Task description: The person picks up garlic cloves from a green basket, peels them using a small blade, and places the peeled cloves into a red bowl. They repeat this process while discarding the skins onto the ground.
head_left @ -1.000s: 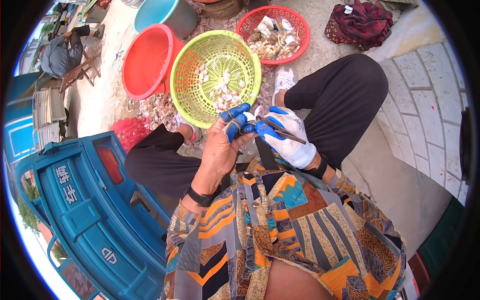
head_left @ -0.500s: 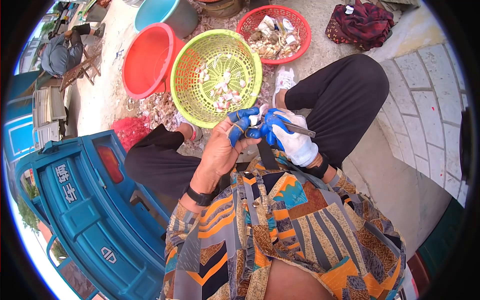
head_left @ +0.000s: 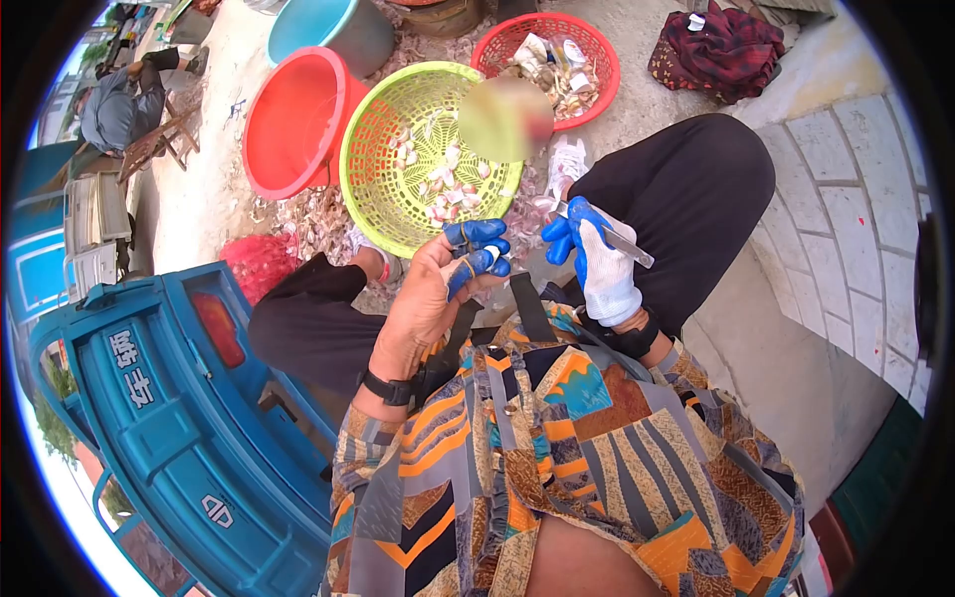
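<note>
Blue finger covers wrap the fingertips of my left hand (head_left: 443, 284), which pinches a small white garlic clove (head_left: 492, 253), mostly hidden by the fingers. My right hand (head_left: 600, 261), in a white glove with blue-coated fingers, is closed around a small knife (head_left: 631, 247); its metal end sticks out to the right. The hands are apart, in front of my lap. Just beyond them stands a yellow-green plastic basket (head_left: 363, 164) with scattered pinkish-white garlic cloves (head_left: 448, 189) on its bottom. A blurred patch covers part of its right side.
A red basket (head_left: 487, 45) of garlic pieces stands behind; a red basin (head_left: 288, 124) and a blue bucket (head_left: 348, 35) are to its left. Garlic skins litter the ground around a red mesh bag (head_left: 257, 267). A blue vehicle (head_left: 189, 418) is at left, a seated person (head_left: 119, 109) farther off.
My hands have separated. The right hand with the knife has moved to the right, away from the clove, while my left hand has shifted slightly left and keeps its pinch.
</note>
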A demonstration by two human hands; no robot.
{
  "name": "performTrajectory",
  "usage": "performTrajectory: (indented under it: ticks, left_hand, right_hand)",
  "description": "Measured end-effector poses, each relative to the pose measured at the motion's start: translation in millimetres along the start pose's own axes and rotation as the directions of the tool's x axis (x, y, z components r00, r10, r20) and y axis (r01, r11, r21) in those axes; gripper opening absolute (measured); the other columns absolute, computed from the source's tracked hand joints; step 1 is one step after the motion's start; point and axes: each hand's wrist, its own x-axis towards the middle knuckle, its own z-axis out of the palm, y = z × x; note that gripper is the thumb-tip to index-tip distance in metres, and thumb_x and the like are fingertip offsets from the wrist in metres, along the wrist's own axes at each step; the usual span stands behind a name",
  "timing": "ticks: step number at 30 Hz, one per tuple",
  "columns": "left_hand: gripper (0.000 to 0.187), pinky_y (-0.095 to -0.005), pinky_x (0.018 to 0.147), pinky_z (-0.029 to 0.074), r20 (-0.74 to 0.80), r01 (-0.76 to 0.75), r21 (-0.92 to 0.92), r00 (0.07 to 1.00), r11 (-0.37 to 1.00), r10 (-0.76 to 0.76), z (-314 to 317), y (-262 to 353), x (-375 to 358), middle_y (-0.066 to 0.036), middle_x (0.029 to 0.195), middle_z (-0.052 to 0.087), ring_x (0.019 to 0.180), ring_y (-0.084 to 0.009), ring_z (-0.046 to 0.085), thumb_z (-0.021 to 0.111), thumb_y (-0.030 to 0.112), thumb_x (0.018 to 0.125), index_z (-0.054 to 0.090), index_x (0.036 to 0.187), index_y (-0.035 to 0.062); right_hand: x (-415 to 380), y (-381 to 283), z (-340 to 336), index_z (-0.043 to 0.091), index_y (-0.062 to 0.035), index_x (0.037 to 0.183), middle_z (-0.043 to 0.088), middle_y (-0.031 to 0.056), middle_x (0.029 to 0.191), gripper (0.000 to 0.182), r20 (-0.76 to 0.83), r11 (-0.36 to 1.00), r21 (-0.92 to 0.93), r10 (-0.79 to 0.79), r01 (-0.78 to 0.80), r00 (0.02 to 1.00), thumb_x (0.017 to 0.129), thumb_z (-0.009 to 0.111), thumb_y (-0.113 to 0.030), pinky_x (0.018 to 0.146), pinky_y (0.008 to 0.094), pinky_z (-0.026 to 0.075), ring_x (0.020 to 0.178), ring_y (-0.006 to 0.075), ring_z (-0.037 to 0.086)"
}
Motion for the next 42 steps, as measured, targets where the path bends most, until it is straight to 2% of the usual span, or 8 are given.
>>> performTrajectory:
  ticks: [8, 13, 16, 25, 31, 36, 40, 42]
  left_hand:
    - [0.035, -0.0441, 0.093, 0.056, -0.097, 0.194, -0.536, 0.953, 0.822, -0.288, -80.8, 1.7, 24.5, -0.013, 0.125, 0.061, 0.11, -0.0253, 0.061, 0.053, 0.008, 0.101, 0.053, 0.134, -0.0021]
    - [0.033, -0.0532, 0.109, 0.048, -0.168, -0.091, -0.605, 0.986, 0.791, -0.014, -102.3, 133.3, 67.0, -0.024, 0.128, 0.057, 0.124, -0.0403, 0.056, 0.038, 0.004, 0.104, 0.045, 0.133, -0.01]
    - [0.042, -0.0506, 0.113, 0.045, -0.156, -0.446, -0.497, 0.89, 0.745, 0.429, -140.2, 219.6, 105.7, -0.031, 0.139, 0.05, 0.133, -0.0436, 0.048, 0.047, 0.014, 0.104, 0.044, 0.133, -0.0164]
    - [0.031, -0.0351, 0.082, 0.059, -0.329, -0.165, 0.159, 0.921, 0.973, 0.21, -175.7, 131.3, 113.7, -0.015, 0.112, 0.068, 0.099, -0.0256, 0.07, 0.055, 0.023, 0.102, 0.061, 0.121, -0.0005]
    - [0.021, -0.0472, 0.074, 0.054, -0.07, 0.071, 0.997, 0.909, 0.014, 0.411, -182.9, 51.3, 111.9, -0.026, 0.088, 0.069, 0.084, -0.0413, 0.069, 0.067, 0.015, 0.085, 0.066, 0.101, 0.0007]
    - [0.027, -0.0509, 0.075, 0.055, -0.002, 0.058, 0.991, 0.909, -0.123, 0.416, -179.5, -0.2, 142.2, -0.025, 0.094, 0.067, 0.089, -0.043, 0.068, 0.068, 0.016, 0.083, 0.061, 0.105, 0.0015]
    - [0.029, -0.0518, 0.074, 0.055, 0.016, 0.059, 0.987, 0.892, -0.15, 0.452, -179.8, -12.6, 156.4, -0.026, 0.098, 0.065, 0.087, -0.0438, 0.067, 0.069, 0.014, 0.082, 0.059, 0.107, 0.001]
    - [0.03, -0.0521, 0.074, 0.055, 0.012, 0.062, 0.986, 0.898, -0.153, 0.44, -181.5, -12.7, 156.9, -0.026, 0.098, 0.065, 0.086, -0.044, 0.067, 0.069, 0.015, 0.082, 0.059, 0.106, 0.0012]
  right_hand:
    - [2.3, -16.9, 15.5, 0.065, 0.0039, 0.106, 0.072, 0.0088, 0.086, 0.02, 0.082, 0.985, -0.069, 0.161, -0.156, 0.983, 0.1, 0.058, -0.014, 0.061, 0.0243, 0.05, 0.066, 0.0081, 0.061]
    - [7.0, -4.8, 15.0, 0.066, 0.0038, 0.102, 0.071, 0.0076, 0.082, 0.017, 0.076, 0.973, -0.176, 0.164, -0.149, 0.983, 0.098, 0.06, -0.011, 0.058, 0.0261, 0.05, 0.063, 0.0085, 0.062]
    - [12.2, 2.5, 13.6, 0.067, 0.0025, 0.099, 0.07, 0.0066, 0.081, 0.016, 0.126, 0.938, -0.347, 0.067, -0.019, 0.99, 0.097, 0.06, -0.011, 0.056, 0.0268, 0.049, 0.061, 0.0082, 0.061]
    - [15.7, -5.9, 23.4, 0.067, 0.0015, 0.09, 0.067, 0.0047, 0.077, 0.016, 0.096, 0.921, -0.379, 0.135, -0.089, 0.986, 0.096, 0.062, -0.012, 0.056, 0.0289, 0.048, 0.059, 0.0104, 0.059]
    - [19.3, 9.4, 22.0, 0.067, 0.0016, 0.098, 0.068, 0.0061, 0.08, 0.018, 0.169, 0.939, -0.333, 0.156, -0.093, 0.973, 0.095, 0.064, -0.015, 0.057, 0.0291, 0.047, 0.059, 0.0111, 0.059]
    - [20.4, 5.0, 25.6, 0.067, 0.0012, 0.101, 0.069, 0.0068, 0.081, 0.02, 0.199, 0.921, -0.376, 0.186, -0.1, 0.962, 0.096, 0.065, -0.017, 0.06, 0.028, 0.049, 0.062, 0.0104, 0.06]
    - [17.2, -6.8, 27.7, 0.069, -0.0025, 0.097, 0.07, 0.0067, 0.081, 0.018, 0.139, 0.891, 0.057, 0.439, -0.449, 0.888, 0.092, 0.069, -0.02, 0.066, 0.0339, 0.05, 0.065, 0.0167, 0.064]
    - [25.5, -9.4, 25.0, 0.07, -0.0068, 0.093, 0.069, 0.0068, 0.08, 0.015, 0.2, 0.885, -0.466, 0.095, 0.009, 0.975, 0.089, 0.072, -0.021, 0.075, 0.0383, 0.048, 0.069, 0.0231, 0.065]
